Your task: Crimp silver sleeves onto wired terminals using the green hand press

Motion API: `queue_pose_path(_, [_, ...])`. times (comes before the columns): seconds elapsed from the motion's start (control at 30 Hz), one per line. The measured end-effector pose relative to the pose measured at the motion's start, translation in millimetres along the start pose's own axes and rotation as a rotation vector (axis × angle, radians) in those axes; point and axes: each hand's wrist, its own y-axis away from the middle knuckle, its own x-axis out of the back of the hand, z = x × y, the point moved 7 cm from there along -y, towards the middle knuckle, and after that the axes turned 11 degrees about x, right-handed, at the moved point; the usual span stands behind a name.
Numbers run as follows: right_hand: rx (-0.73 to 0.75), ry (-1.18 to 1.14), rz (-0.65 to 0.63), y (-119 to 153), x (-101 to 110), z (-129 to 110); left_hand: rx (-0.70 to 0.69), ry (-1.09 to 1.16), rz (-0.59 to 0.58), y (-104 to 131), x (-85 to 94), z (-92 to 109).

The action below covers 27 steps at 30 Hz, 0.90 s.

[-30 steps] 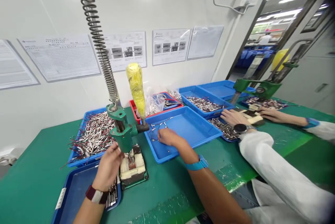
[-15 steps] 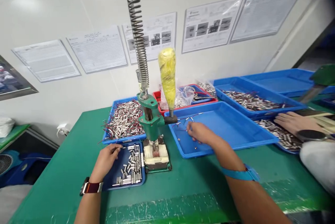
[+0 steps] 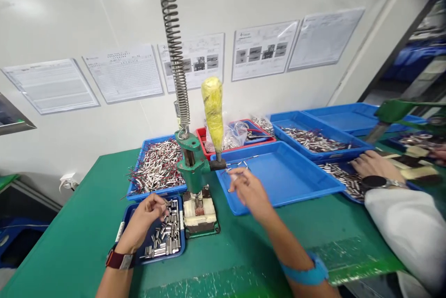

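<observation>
My left hand (image 3: 146,219) is over the small dark-blue tray (image 3: 150,261), thumb and fingers pinched near small metal cylinders (image 3: 170,230). Whatever those fingertips hold, if anything, is too small to tell. My right hand (image 3: 249,191) is raised above the left end of the large blue tray (image 3: 282,175), with thumb and forefinger drawn together; I cannot make out what is between them. Between my hands stands a green hand press (image 3: 195,168) with a yellow-wrapped lever handle (image 3: 213,107). Several small wired parts (image 3: 240,164) lie in the large tray.
A blue tray heaped with red-wired metal parts (image 3: 158,163) stands behind the small tray. Behind the large tray are a red tray (image 3: 202,136) and another filled blue tray (image 3: 313,142). At right, a co-worker's hand (image 3: 371,165) rests over a tray of metal cylinders.
My right hand has lifted from the large tray and moved left towards the press. My left hand has shifted further over the metal cylinders. The camera view has turned to the right.
</observation>
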Motion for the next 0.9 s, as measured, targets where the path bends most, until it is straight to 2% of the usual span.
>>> queue_pose_path(0.07, [0.015,-0.082,-0.060,23.0,-36.6,-7.1,-0.025,0.207,-0.077,-1.7,-14.2,22.0])
queue_pose_path(0.13, [0.044,-0.064,-0.143,40.3,-68.1,-11.6,-0.048,0.339,-0.102,-7.4,-27.1,41.1])
queue_pose_path(0.23, [0.114,0.119,-0.248,51.8,-95.6,-14.6,-0.076,0.459,-0.095,-18.4,-44.9,52.9])
queue_pose_path(0.4, [0.167,0.415,-0.366,51.4,-106.7,-10.8,-0.042,0.531,-0.095,-27.9,-62.6,33.9])
queue_pose_path(0.5, [0.108,0.499,-0.423,50.3,-109.1,-6.3,-0.053,0.541,-0.063,-27.3,-60.4,25.9])
queue_pose_path(0.63, [0.060,0.505,-0.475,50.6,-112.7,-6.2,-0.147,0.461,0.013,-23.1,-59.7,29.6])
queue_pose_path(0.77, [0.077,0.479,-0.457,53.6,-112.2,-4.7,-0.183,0.417,-0.092,-20.7,-81.5,36.0])
queue_pose_path(0.9, [0.098,0.523,-0.458,56.1,-112.4,-1.6,-0.154,0.450,-0.192,-20.5,-97.8,36.2])
